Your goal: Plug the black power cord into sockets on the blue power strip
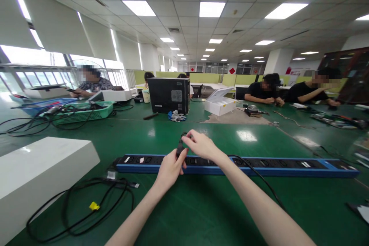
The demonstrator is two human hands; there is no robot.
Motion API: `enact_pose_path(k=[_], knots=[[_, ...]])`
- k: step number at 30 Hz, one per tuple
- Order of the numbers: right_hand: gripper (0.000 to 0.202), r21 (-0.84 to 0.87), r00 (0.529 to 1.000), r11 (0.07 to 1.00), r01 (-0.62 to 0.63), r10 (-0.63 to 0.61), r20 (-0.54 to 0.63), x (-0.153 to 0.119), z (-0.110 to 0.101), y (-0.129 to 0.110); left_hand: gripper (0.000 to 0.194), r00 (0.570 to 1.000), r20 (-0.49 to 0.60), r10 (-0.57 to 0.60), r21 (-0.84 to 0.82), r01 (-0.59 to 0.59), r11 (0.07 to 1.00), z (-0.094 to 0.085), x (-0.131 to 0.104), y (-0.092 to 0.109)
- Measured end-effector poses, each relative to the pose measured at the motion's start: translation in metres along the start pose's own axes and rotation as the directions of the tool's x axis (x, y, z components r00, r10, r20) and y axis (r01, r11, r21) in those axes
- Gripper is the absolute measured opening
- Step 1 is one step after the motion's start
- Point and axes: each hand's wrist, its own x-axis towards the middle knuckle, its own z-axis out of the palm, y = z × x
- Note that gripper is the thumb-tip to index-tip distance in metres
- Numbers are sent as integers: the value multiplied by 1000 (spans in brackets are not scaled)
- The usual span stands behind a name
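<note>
In the middle of the head view, a black power plug (180,147) is raised above a long blue and black power strip (135,168). My left hand (170,167) is closed round the plug's body from below. The fingers of my right hand (198,144) pinch the black cord at the plug's upper end. A black cable (259,177) runs from behind my right forearm across the strip towards the front. The strip lies lengthwise on the green table (201,207), with rows of sockets facing up. My hands hide part of its sockets.
To the left lie a coiled black cable (69,200) with a yellow tag and a white box (43,177). Behind stand a green basket (86,113), a black computer case (168,96), gloves (177,116) and an open white box (220,105). Several people sit around.
</note>
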Motion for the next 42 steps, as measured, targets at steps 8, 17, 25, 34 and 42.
enact_pose_path(k=[8, 17, 25, 34, 42], knots=[[52, 139, 991, 990, 15, -33, 127, -3, 23, -22, 36, 994, -11, 112, 480, -93, 873, -40, -2, 13], [55, 539, 982, 842, -21, -85, 170, -33, 3, -12, 36, 930, 354, 100, 270, -204, 941, -78, -30, 60], [52, 450, 985, 877, -170, 160, 61, -30, -12, 68, 23, 712, 702, -1, -60, 61, 996, -97, -46, 73], [42, -450, 801, 664, -598, 515, -304, -97, -83, 106, 25, 511, 859, 32, -186, 254, 949, -121, -40, 57], [38, 96, 883, 978, -187, 124, 452, -119, -90, 31, 36, 509, 855, -100, 78, 64, 995, -118, -50, 71]])
